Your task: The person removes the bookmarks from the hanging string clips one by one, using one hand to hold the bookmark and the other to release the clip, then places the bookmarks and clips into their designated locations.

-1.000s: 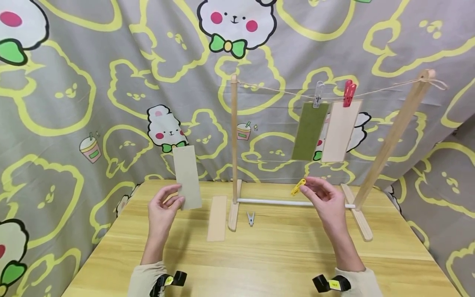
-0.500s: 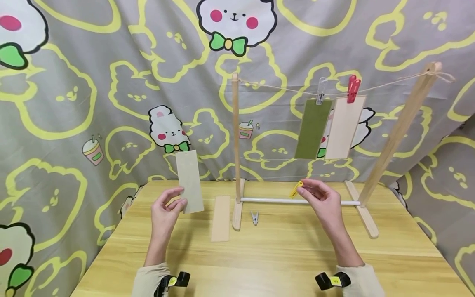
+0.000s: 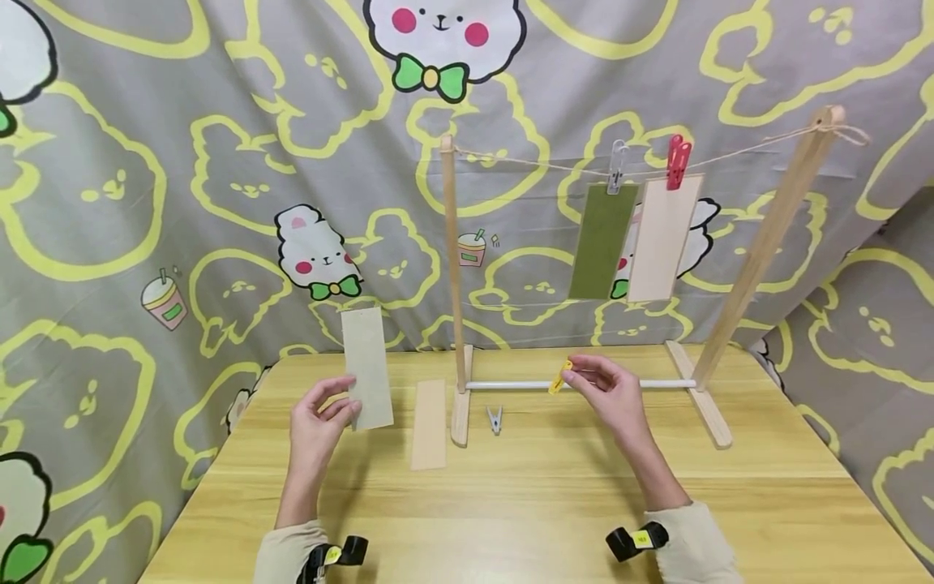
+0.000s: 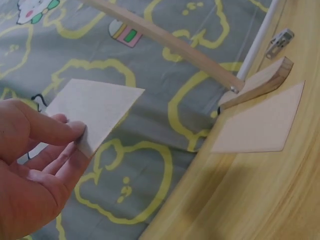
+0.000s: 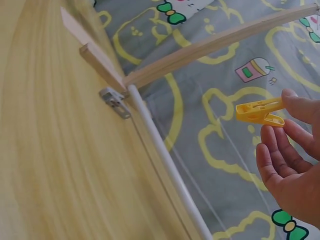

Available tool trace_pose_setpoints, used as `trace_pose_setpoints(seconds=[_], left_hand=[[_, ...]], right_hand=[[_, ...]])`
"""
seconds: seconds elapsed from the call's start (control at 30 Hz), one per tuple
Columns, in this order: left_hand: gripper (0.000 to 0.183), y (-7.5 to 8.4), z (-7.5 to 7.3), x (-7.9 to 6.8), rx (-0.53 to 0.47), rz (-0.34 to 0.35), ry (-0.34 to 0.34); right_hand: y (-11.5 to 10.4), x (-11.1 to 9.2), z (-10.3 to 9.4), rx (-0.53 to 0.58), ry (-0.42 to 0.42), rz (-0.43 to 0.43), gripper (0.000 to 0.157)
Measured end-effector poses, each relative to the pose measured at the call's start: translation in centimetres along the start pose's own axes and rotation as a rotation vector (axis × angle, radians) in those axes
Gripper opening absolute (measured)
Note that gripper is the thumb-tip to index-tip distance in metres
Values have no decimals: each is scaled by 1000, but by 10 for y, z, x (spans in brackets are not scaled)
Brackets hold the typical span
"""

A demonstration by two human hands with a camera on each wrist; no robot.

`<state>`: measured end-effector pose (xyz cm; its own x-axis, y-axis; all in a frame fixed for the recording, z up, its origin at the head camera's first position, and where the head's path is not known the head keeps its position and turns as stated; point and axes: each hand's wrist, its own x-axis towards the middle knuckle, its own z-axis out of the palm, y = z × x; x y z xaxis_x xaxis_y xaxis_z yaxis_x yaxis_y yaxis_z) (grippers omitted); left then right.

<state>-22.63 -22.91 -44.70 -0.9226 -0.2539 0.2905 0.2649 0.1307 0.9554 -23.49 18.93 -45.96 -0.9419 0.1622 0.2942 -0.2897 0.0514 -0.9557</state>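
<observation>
My left hand [image 3: 317, 414] pinches the edge of a pale grey-beige rectangular card [image 3: 368, 365], held upright above the table. In the left wrist view, thumb and fingers grip that card [image 4: 100, 107] near its lower edge. Between the thumb and fingers of my right hand [image 3: 613, 397] is a yellow clothespin [image 3: 560, 377], in front of the rack's white bar [image 3: 511, 385]. The right wrist view shows the clothespin [image 5: 257, 110] held by its handle end. A peach card [image 3: 429, 426] and a grey clothespin [image 3: 495, 420] lie on the table between my hands.
A wooden rack stands at the back, its left post [image 3: 452, 268] and right post [image 3: 769, 243] joined by a string [image 3: 540, 165]. A clear clothespin [image 3: 616, 166] holds a green card [image 3: 604, 243] on it. A red clothespin [image 3: 678, 162] holds a pale pink card [image 3: 667, 239].
My left hand has lowered a little with the grey-beige card. My right hand has shifted left with the yellow clothespin. The head view has moved slightly.
</observation>
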Motion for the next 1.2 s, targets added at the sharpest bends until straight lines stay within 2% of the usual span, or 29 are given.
trace_pose_setpoints(seconds=[0.2,0.3,0.57,1.0,1.2], left_hand=[[41,-7,-6,-2,31,-91,-25],[43,-12,-11,-1,58,-113,-37],[42,-21,-15,2,91,-112,-59],[41,-32,-13,7,77,-110,-96],[40,-39,-13,5,80,-172,-136]], right_hand=[[5,2,8,-11,-31,19,34],[7,2,10,-18,-39,38,35],[11,2,13,31,-48,101,40],[20,-1,11,-46,-65,165,44],[26,1,14,-96,-74,180,45]])
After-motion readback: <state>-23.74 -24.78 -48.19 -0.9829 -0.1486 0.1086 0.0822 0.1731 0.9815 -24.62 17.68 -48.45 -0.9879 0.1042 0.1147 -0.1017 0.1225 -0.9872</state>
